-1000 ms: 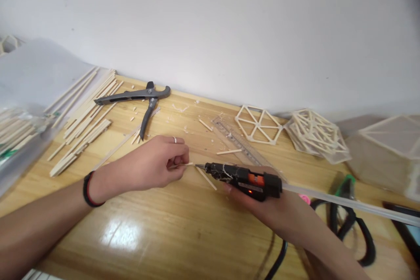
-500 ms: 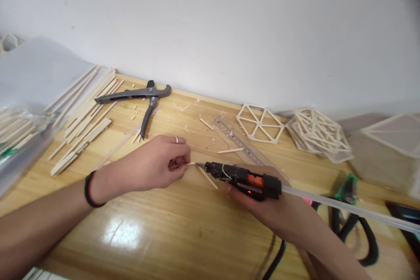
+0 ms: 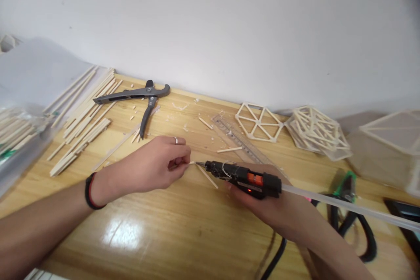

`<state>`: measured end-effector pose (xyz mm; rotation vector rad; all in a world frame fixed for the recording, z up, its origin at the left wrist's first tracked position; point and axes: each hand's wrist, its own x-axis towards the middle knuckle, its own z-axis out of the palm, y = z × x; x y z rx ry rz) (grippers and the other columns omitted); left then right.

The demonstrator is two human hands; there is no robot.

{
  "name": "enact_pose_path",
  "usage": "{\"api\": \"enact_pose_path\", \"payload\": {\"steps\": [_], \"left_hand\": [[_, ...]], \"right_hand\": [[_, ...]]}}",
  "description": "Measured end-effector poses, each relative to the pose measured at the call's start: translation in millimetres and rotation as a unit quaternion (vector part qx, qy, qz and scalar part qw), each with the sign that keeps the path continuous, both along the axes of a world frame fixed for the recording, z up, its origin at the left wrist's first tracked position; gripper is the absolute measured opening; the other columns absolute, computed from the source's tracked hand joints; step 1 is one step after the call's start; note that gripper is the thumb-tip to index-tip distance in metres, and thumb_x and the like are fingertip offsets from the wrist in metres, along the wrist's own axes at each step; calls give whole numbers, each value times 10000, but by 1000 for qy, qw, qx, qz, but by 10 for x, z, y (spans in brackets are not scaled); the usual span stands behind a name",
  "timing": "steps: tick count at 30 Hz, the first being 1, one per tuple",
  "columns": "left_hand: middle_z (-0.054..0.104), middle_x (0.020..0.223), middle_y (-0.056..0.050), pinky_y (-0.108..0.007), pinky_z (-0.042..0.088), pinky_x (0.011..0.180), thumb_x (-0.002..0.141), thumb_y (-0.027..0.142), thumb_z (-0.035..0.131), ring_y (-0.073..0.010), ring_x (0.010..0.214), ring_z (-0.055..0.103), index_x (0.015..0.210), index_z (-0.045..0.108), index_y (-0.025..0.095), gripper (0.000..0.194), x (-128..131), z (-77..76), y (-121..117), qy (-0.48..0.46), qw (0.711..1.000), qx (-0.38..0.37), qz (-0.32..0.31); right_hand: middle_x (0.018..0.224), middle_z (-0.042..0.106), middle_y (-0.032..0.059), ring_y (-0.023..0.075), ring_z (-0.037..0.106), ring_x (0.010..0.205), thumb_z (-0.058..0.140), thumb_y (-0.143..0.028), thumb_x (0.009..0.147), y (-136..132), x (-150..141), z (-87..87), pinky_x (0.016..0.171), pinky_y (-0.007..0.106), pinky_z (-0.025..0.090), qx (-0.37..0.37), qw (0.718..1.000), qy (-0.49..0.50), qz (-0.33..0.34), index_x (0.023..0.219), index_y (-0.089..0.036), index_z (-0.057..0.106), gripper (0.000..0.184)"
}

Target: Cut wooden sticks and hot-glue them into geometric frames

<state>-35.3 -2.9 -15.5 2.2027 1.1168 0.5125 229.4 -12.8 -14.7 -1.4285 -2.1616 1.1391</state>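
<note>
One stick (image 3: 192, 163) in pinched L fingers (image 3: 180, 170), tip just out, nr glue gun (image 3: 241, 177) gripped by R fingers (image 3: 235, 193).

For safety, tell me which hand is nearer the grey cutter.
Left. The left hand is on the near side of the cutter, by its lower handle; the right hand, holding the glue gun, is farther off to the right.

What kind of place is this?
It looks like a craft table against a wall, though I can't tell whose room it's in. The clues are the glue gun, the loose wooden sticks and the six-sided stick frame.
</note>
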Motion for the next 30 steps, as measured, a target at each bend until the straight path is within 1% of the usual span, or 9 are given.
{"api": "enact_pose_path", "payload": {"steps": [3, 8, 15, 19, 25, 30], "left_hand": [[547, 716, 2, -226, 382, 601, 886, 105, 554, -107, 665, 509, 741, 622, 157, 169, 2, -2, 0, -1, 1000, 5, -2], [560, 729, -2, -230, 387, 613, 897, 114, 547, -112, 679, 519, 753, 635, 159, 175, 17, -15, -1, 3, 1000, 9, -4], [591, 758, -14, -228, 396, 619, 913, 125, 538, -118, 701, 537, 788, 654, 156, 173, 13, -26, -5, -1, 1000, 11, -9], [593, 767, -16, -223, 395, 618, 921, 124, 535, -112, 698, 539, 802, 666, 147, 178, 17, -36, -5, -7, 1000, 21, -10], [604, 796, -18, -220, 402, 620, 923, 118, 539, -112, 711, 551, 841, 674, 153, 162, 29, -46, -6, -7, 1000, 20, -13], [606, 797, -15, -218, 408, 629, 924, 118, 549, -108, 712, 551, 854, 679, 148, 151, 21, -52, -10, -12, 1000, 24, -13]], "right_hand": [[631, 578, -19, 179, 510, 592, 603, -280, 856, 3, 11, 5, 551, 290, 421, -7, 1000, -3, 1, 706, -249, 579, 156], [622, 581, -27, 171, 517, 595, 631, -288, 832, -1, 26, 14, 558, 279, 427, -11, 1000, -12, -6, 697, -242, 584, 150], [679, 666, -4, 190, 575, 620, 640, -309, 823, -7, 49, 22, 568, 283, 473, -12, 1000, -13, -14, 718, -243, 649, 124], [648, 656, -8, 205, 600, 613, 643, -317, 820, -6, 53, 18, 567, 296, 490, -12, 1000, -5, -15, 733, -259, 679, 110], [618, 634, -1, 224, 603, 600, 627, -358, 827, 5, 56, 52, 565, 314, 504, -20, 999, -18, -21, 702, -284, 657, 148], [612, 624, -9, 204, 584, 587, 619, -359, 831, 12, 68, 59, 547, 294, 473, -16, 999, -26, -22, 695, -266, 645, 167]]}}
